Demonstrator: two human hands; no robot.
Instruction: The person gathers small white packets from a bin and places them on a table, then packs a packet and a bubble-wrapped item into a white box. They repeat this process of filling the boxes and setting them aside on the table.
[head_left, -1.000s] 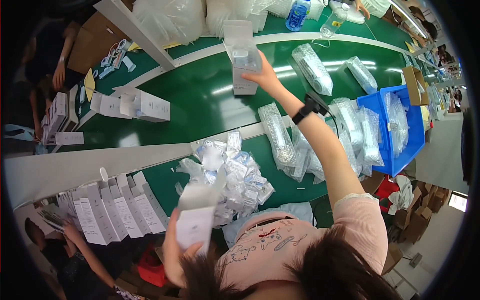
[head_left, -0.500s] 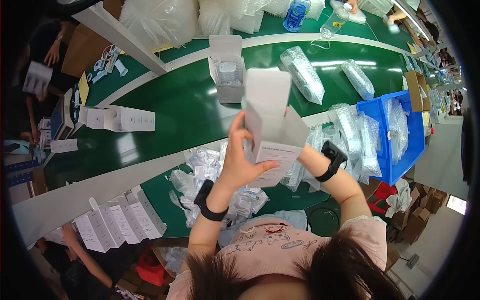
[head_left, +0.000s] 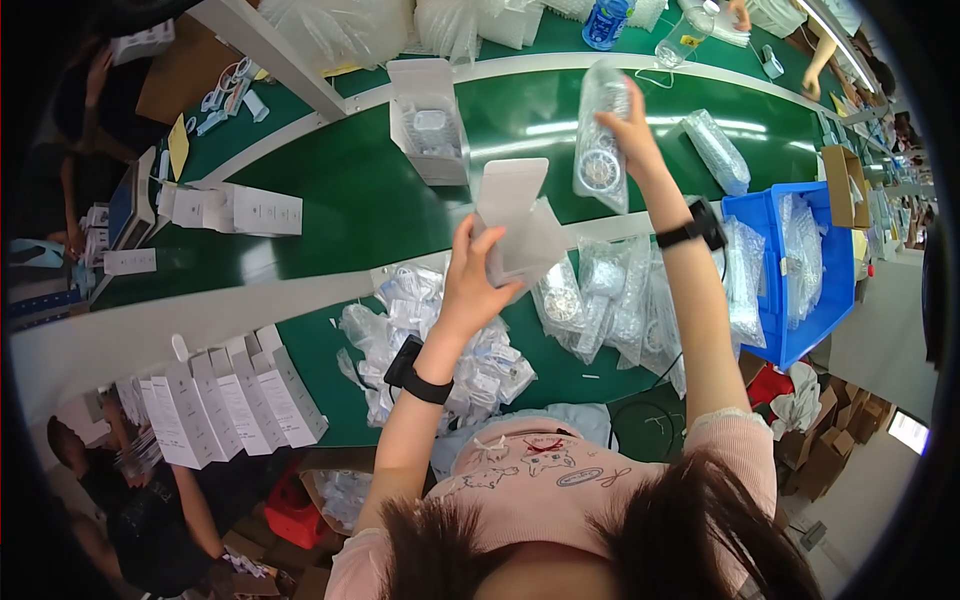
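Observation:
My left hand (head_left: 470,285) is closed round the side of a white carton (head_left: 530,245), tilted with its top flap raised. The carton's inside looks empty. Further off, the fingers of my right hand (head_left: 632,125) are wrapped round a bubble-wrapped package (head_left: 600,150) with a round white part showing at its near end. Beyond my left hand stands another opened white carton (head_left: 428,110) with a clear-wrapped item inside. A second bubble-wrapped package (head_left: 716,152) lies on the green belt to the right of my right hand.
Small bagged parts (head_left: 440,330) are heaped before me, with several bubble-wrapped packages (head_left: 610,290) beside them. A blue bin (head_left: 830,300) stands right. Several white cartons (head_left: 230,400) line the left edge; another carton (head_left: 265,210) lies on the belt (head_left: 340,190). Other people work left and far right.
My right hand has left the carton and reached out to grip the bubble-wrapped package on the belt. The carton in my left hand has turned and tilted. The other opened carton has shifted left.

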